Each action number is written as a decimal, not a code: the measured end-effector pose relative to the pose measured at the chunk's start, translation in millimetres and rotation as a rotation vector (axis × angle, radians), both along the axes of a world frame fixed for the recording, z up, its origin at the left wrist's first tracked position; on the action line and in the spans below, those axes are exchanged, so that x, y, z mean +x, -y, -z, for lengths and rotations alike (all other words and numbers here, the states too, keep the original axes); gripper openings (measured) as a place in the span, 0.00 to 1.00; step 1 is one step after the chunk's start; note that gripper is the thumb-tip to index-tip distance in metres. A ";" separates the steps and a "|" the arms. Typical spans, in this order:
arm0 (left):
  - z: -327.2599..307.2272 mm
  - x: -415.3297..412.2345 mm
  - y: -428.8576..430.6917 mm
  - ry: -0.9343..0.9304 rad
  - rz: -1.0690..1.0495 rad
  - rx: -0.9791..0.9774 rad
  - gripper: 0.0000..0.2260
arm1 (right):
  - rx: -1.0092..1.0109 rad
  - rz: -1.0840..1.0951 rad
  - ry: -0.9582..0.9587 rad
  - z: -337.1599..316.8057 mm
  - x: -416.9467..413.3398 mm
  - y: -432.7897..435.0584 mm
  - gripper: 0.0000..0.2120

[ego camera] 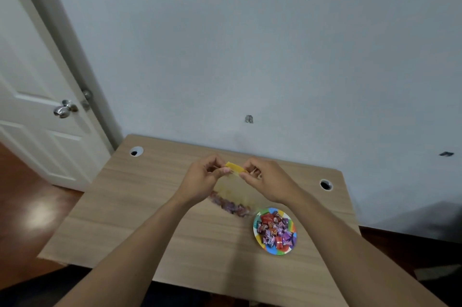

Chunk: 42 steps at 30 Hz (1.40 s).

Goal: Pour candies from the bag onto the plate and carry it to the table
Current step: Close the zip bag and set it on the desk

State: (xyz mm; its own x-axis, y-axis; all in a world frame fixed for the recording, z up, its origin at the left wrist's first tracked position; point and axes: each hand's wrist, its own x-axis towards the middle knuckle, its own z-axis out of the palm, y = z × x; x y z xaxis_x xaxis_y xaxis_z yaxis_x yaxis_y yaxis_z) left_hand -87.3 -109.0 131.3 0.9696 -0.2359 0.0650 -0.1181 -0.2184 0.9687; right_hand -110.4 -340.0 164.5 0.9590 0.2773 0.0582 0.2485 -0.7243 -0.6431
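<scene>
A clear plastic bag (233,191) with a yellow top strip hangs above the wooden desk (155,209), with wrapped candies (231,205) gathered at its bottom. My left hand (202,179) pinches the strip's left end and my right hand (267,179) pinches its right end. A small round plate (274,249) with a multicoloured rim sits on the desk to the lower right of the bag. It holds a pile of red and purple wrapped candies (273,230).
The desk stands against a pale wall and has two cable holes, one at the back left (136,151) and one at the right (326,184). A white door (32,96) with a metal knob is at the left. Dark wooden floor shows around the desk.
</scene>
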 end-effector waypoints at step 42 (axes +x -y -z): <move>-46.0 3.6 3.9 -0.063 -0.383 -0.107 0.06 | -0.131 0.091 0.156 3.2 -11.2 26.6 0.15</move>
State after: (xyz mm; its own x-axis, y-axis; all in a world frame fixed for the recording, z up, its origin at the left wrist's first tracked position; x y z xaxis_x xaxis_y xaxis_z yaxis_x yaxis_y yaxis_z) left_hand -83.7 -112.9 177.3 0.9889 0.1481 0.0071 0.0128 -0.1326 0.9911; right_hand -121.6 -366.6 161.3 0.9626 0.2051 0.1768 0.2674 -0.8231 -0.5009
